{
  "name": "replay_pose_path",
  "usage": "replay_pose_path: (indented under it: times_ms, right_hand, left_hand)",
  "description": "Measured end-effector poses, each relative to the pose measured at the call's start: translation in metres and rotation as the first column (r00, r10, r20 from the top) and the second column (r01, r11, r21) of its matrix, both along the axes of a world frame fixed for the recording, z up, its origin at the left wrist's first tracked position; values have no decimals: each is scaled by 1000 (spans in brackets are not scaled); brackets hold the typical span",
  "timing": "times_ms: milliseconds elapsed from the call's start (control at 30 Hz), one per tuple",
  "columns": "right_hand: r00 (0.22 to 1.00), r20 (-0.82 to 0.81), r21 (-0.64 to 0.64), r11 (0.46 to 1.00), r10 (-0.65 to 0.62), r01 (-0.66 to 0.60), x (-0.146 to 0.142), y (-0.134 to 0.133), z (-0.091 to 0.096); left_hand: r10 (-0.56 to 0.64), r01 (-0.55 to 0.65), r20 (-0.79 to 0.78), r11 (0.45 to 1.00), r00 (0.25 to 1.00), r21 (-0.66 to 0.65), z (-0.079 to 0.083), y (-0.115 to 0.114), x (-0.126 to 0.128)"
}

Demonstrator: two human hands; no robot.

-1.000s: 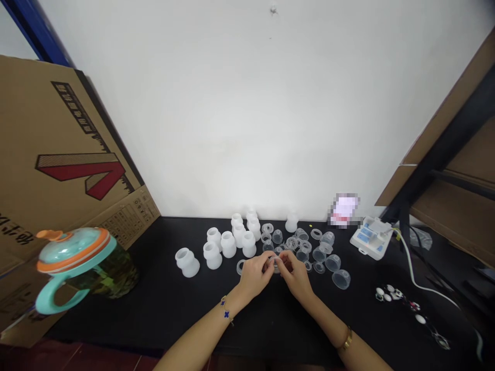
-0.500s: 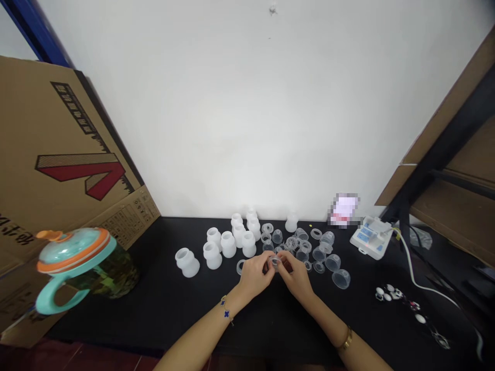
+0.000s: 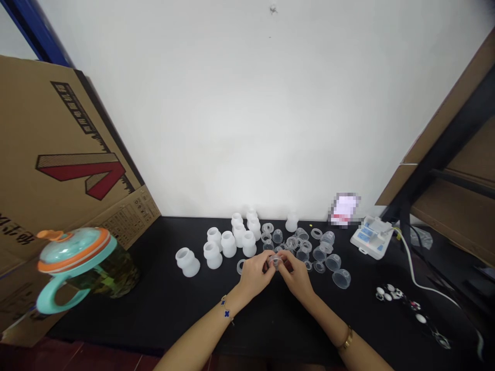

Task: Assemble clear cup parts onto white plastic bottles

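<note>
Left hand (image 3: 253,275) and right hand (image 3: 296,275) grasp a small clear plastic piece (image 3: 275,262) between them, fingertips closed on it, above the desk (image 3: 278,330). I judge it light, thin-walled and slippery; I take hold at its edge. Loose clear cups and rings (image 3: 301,247) lie just ahead of my right hand; frosted white sleeves (image 3: 228,245) stand ahead of my left.

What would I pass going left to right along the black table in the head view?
Teal-handled jar with an orange-rimmed lid, frosted white silicone cups, left hand, small clear plastic piece, right hand, clear plastic cup, white device, beaded strand
</note>
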State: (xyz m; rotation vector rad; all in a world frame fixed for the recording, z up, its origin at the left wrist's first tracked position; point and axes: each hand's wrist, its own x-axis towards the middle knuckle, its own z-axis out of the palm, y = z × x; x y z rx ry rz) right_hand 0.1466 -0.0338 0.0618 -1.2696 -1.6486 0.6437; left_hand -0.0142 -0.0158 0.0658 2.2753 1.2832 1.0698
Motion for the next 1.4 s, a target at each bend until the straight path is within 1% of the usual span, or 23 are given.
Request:
replay_pose_path:
  times_ms: [100,400,567,867,1033,1400]
  right_hand:
    - [1000,-6,-5,1000,-1,1,0,1,0]
    - [1000,19,11,1000,-8,7,0,1,-1]
    - [1000,-8,24,1000,8,-8,1,0,1]
    - [1000,-1,2,1000,6,-6,0,0,0]
    - [1000,6,-3,1000,-6,6,0,0,-1]
    - [999,34,21,1000,20,-21,1,1,0]
  left_hand:
    - [-2,2,-6,1000,1000,-14,0,0,0]
    - [-23,23,-6,1000,1000,7,4,-1,-2]
    - [-24,24,4,1000,1000,3,4,-2,-1]
    - [-26,26,14,999,1000,23,3,-2,0]
    - [-17,17,17,1000,1000,14,2,-1,0]
    - [-8,8,25,1000,1000,10,1,-1,-1]
